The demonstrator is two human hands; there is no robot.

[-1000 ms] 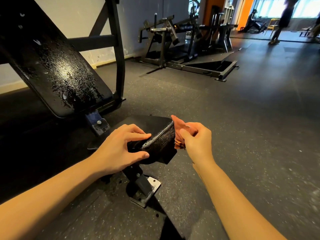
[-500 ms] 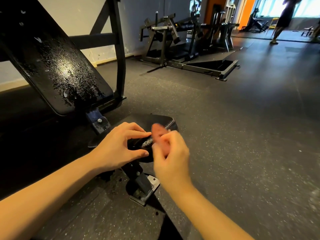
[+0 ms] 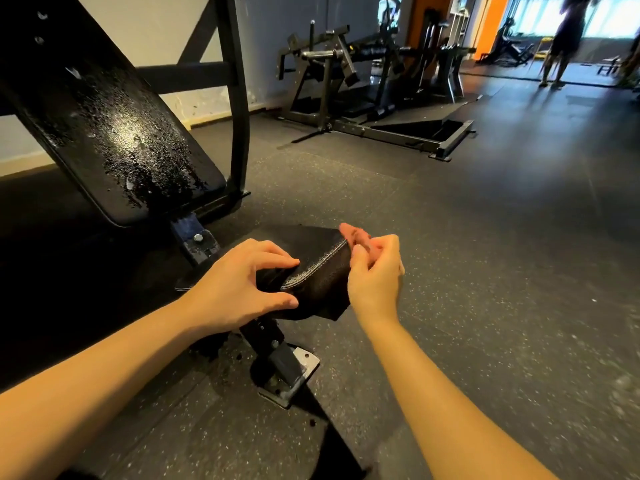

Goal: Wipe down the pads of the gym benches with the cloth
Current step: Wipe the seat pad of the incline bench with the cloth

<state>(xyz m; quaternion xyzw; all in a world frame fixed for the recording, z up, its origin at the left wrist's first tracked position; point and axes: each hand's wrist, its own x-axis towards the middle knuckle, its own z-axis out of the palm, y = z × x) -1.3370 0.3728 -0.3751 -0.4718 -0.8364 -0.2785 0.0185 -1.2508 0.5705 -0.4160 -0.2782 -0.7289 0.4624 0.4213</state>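
Left hand [image 3: 239,285] grips the bench's seat pad [image 3: 318,271], fingers above, thumb below, probably steadying it; right hand [image 3: 375,275] pinches the bunched cloth [image 3: 350,233] at its right corner, apparently to wipe there.

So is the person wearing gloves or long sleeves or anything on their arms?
No. The left hand and right hand are bare, with no gloves, rings or watch showing. The left forearm and right forearm are bare too, with no sleeves in view.

Black stitched seat pad [image 3: 318,271]; inclined back pad [image 3: 114,133] beaded wet; pinkish cloth [image 3: 351,235], seemingly bunched, at seat corner.
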